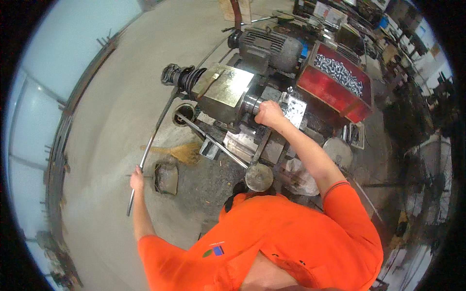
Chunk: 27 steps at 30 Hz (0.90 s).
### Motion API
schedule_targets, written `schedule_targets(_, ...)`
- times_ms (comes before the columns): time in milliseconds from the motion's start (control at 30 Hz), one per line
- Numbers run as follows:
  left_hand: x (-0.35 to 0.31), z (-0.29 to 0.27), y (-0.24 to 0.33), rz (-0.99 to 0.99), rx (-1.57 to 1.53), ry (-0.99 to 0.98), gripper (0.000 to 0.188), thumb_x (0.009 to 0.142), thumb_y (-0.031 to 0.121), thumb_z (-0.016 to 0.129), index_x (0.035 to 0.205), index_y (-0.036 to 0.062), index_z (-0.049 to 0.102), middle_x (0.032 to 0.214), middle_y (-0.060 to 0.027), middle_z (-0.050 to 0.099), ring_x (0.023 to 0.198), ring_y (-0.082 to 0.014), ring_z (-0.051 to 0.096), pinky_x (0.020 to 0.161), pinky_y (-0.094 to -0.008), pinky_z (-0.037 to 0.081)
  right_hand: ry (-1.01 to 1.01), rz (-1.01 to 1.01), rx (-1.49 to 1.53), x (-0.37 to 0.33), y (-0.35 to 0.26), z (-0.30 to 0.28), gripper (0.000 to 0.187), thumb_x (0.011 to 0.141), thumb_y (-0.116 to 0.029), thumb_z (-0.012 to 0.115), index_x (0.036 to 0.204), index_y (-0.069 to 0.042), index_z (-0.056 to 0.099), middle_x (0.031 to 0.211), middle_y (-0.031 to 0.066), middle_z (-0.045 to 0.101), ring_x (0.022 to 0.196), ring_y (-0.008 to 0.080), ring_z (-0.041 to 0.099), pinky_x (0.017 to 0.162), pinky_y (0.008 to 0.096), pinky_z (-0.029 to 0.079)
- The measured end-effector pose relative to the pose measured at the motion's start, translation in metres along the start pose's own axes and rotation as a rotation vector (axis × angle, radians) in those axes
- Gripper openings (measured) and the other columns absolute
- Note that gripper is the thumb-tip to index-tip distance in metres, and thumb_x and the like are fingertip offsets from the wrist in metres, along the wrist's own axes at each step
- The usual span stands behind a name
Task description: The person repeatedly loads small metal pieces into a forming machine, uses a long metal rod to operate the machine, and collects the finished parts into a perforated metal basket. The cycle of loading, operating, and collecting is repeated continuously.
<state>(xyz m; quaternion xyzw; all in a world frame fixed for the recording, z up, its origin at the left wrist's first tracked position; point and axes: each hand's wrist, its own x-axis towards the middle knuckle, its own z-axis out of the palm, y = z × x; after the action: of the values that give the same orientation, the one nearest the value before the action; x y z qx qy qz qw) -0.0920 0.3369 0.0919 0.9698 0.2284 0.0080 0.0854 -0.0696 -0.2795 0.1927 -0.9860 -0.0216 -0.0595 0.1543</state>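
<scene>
My left hand (137,178) is closed around the lower part of a long metal lever (147,154), which slants up to the left end of a greasy machine. My right hand (269,114) is closed at the machine's round steel spindle nose (250,104). Its fingers curl against the front of the spindle, and whatever they grip is hidden. Behind the spindle sits a boxy housing with a shiny metal cover plate (227,87). Just right of my right hand is a wet, shiny metal block (294,109).
A ribbed electric motor (269,46) stands behind the housing. To its right, a red bin (324,93) holds many small metal parts (340,72). A round pad (258,177) is before my body. A straw broom (184,153), a dark container (166,178) and a bucket (184,115) are on the floor.
</scene>
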Motion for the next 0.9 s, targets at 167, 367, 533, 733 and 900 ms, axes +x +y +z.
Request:
schedule_targets(167,-0.024,-0.019,0.040,-0.070,-0.046,0.015,0.064,0.087,0.059,0.031,0.105,0.0083,0.064,0.096,-0.0202,0.063,0.093,-0.0395,0.058,0.082,-0.0466,0.043,-0.057,0.004,0.009,-0.001,0.008,-0.003,0.025,0.051,-0.018,0.059,0.063,0.003,0.063,0.069,0.0245,0.060,0.068,0.0388,0.061,0.066,0.0422,0.051)
schedule_targets(367,-0.024,0.014,0.037,-0.101,-0.019,0.188,0.058,0.089,0.052,0.036,0.085,0.0034,0.067,0.080,-0.0185,0.064,0.074,-0.0375,0.061,0.064,-0.0461,0.048,-0.187,0.122,0.018,-0.005,0.006,-0.012,0.025,0.054,-0.016,0.061,0.070,0.002,0.066,0.075,0.0248,0.062,0.076,0.0365,0.063,0.073,0.0396,0.051)
schedule_targets(533,0.047,0.048,-0.026,0.145,0.338,0.526,0.047,0.088,0.045,0.045,0.066,0.0076,0.063,0.061,-0.0139,0.060,0.060,-0.0300,0.062,0.052,-0.0414,0.048,-0.155,0.109,0.047,0.000,0.010,-0.001,0.029,0.055,-0.024,0.063,0.064,0.003,0.063,0.067,0.0241,0.060,0.071,0.0386,0.061,0.068,0.0406,0.051)
schedule_targets(733,-0.020,0.029,0.026,-0.008,0.090,0.360,0.057,0.089,0.048,0.036,0.068,0.0029,0.065,0.070,-0.0191,0.063,0.064,-0.0367,0.062,0.057,-0.0458,0.048,-0.108,0.111,-0.057,0.000,0.003,0.001,0.023,0.058,-0.019,0.057,0.064,0.003,0.063,0.076,0.0260,0.060,0.076,0.0391,0.060,0.072,0.0418,0.050)
schedule_targets(900,-0.149,-0.009,0.113,-0.235,0.026,0.249,0.056,0.091,0.046,0.034,0.072,0.0052,0.068,0.062,-0.0174,0.062,0.059,-0.0360,0.062,0.053,-0.0464,0.048,-0.124,0.135,-0.024,0.000,0.008,0.005,0.028,0.059,-0.019,0.058,0.073,0.003,0.066,0.081,0.0269,0.061,0.082,0.0384,0.060,0.076,0.0419,0.050)
